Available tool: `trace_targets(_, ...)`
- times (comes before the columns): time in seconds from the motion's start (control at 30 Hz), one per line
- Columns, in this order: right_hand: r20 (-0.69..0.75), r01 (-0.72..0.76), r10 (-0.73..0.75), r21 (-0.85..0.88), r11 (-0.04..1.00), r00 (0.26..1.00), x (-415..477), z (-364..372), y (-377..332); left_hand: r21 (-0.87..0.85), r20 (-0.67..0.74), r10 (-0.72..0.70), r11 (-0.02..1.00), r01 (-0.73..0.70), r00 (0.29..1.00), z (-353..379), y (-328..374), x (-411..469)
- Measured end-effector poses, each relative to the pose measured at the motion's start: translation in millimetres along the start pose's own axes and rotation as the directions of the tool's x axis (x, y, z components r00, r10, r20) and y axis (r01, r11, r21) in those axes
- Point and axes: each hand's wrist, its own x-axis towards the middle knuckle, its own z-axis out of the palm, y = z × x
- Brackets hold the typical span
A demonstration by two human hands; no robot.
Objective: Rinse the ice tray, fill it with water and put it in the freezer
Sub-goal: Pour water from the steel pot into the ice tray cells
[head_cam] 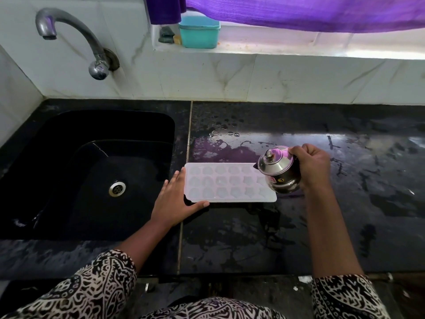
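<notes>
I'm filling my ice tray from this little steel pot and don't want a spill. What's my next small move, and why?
Probably tip the steel pot a touch further, slowly. Your right hand holds it with the spout over the ice tray's right end, no stream shows, and your left hand braces the tray's left edge on the counter.

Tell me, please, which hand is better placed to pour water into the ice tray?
Right. The right hand grips the steel kettle, tilted over the ice tray; the left hand braces its end.
</notes>
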Motion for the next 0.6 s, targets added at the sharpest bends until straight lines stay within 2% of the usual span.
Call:
trace_targets(0.27, 0.011, 0.077, -0.076, -0.172, 0.982, 0.997, -1.1, -2.4, 4.7, 0.010, 0.001, -0.002, 1.000, 0.002, 1.000, 0.3, -0.7, -0.1)
trace_targets(0.6, 0.032, 0.117, -0.113, -0.243, 0.963, 0.993, 1.0, -1.5, 6.2, 0.000, 0.007, -0.010, 1.000, 0.010, 1.000, -0.1, 0.2, -0.5)
